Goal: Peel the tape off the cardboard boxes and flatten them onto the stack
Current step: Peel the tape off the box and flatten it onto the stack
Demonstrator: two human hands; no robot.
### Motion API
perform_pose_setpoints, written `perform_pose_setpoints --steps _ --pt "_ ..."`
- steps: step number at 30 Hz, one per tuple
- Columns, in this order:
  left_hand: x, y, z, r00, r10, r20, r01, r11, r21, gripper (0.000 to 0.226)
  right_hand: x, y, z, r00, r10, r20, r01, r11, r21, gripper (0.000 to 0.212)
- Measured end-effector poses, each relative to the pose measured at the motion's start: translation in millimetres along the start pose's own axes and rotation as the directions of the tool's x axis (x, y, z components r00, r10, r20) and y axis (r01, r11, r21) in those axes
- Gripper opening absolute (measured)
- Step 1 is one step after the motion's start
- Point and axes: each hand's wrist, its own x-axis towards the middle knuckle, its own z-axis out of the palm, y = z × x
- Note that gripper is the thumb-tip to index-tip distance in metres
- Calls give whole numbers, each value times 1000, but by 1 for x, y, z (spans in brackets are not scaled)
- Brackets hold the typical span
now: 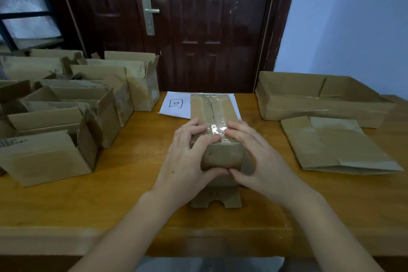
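Open boxes [66, 121] crowding the worktop's [136, 183] left side, flaps up. Left hand [187, 157] gripping the taped box [217, 132] at centre, fingers [194, 127] curling over its top, thumb at the near end. Tape [217, 129] running glossy along the top seam. Box sitting partly on a white sheet [176, 105]. Right hand [258, 157] gripping the same box from the other side, fingers [237, 132] curling onto the tape. Flattened box [331, 148] lying to the right, a shallow tray-like box [309, 99] sitting just behind it
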Motion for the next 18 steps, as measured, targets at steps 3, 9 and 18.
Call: perform_pose_setpoints --steps 3,9,18 --pt "-1 -2 -2 999 23 25 -23 1000 6 67 -1 1 -1 1000 -6 11 6 1000 -1 81" --pt "0 -2 -5 999 20 50 -19 1000 -19 61 -1 3 2 1000 -17 -13 17 1000 -20 78" --pt "-1 -5 -9 997 3 83 0 999 -32 81 -2 -4 8 984 -141 -107 128 985 -118 67"
